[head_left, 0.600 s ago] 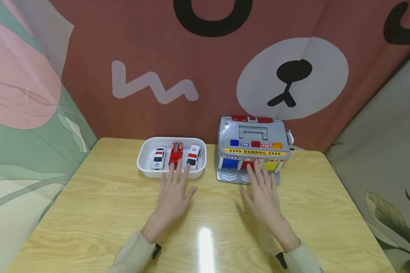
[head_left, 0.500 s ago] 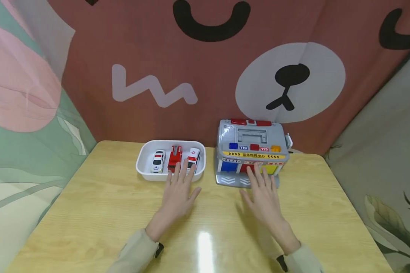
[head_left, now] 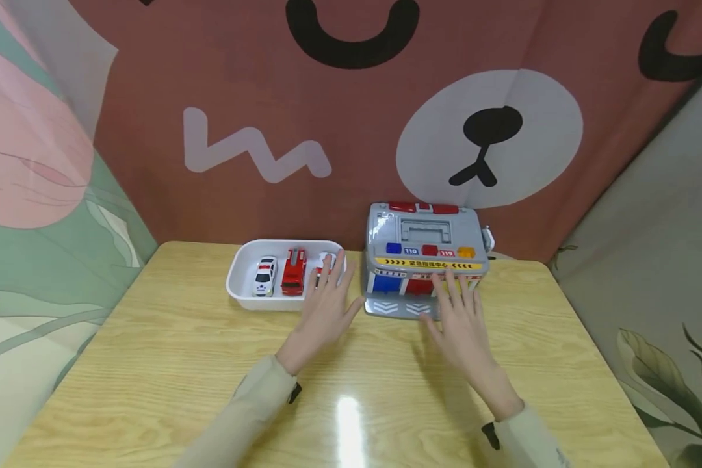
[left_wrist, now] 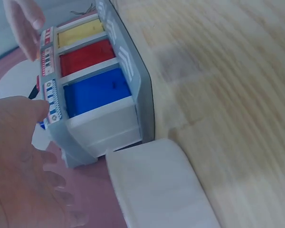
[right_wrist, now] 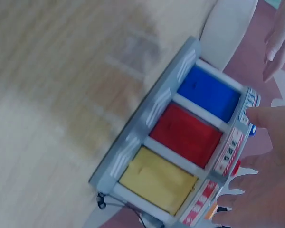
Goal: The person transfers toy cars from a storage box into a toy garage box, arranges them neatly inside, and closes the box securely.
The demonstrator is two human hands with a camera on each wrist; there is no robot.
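Observation:
My left hand (head_left: pixel 325 311), fingers straight and spread, hovers at the right end of a white tray (head_left: pixel 269 304). Inside stand a white toy police car (head_left: pixel 264 276), a red toy fire truck (head_left: pixel 294 273) and a white-and-red toy ambulance (head_left: pixel 326 259), partly hidden by my fingers. To the right sits a grey toy garage (head_left: pixel 380 227) with blue (right_wrist: pixel 210 94), red (right_wrist: pixel 186 134) and yellow (right_wrist: pixel 157 179) doors. My right hand (head_left: pixel 463 325) is held before it with extended fingers, overlapping the yellow door in the head view. Neither hand holds anything.
Tray and garage stand side by side at the back of the wooden table (head_left: pixel 169 364), against a curtain (head_left: pixel 351 182) with a bear print. A small white part (head_left: pixel 489 238) juts from the garage's right side. More printed fabric (head_left: pixel 626 260) hangs at the right.
My left hand has moved right and forward, from the tray's middle to its right end, uncovering the fire truck. My right hand has shifted slightly right and forward. The head view has tilted a little.

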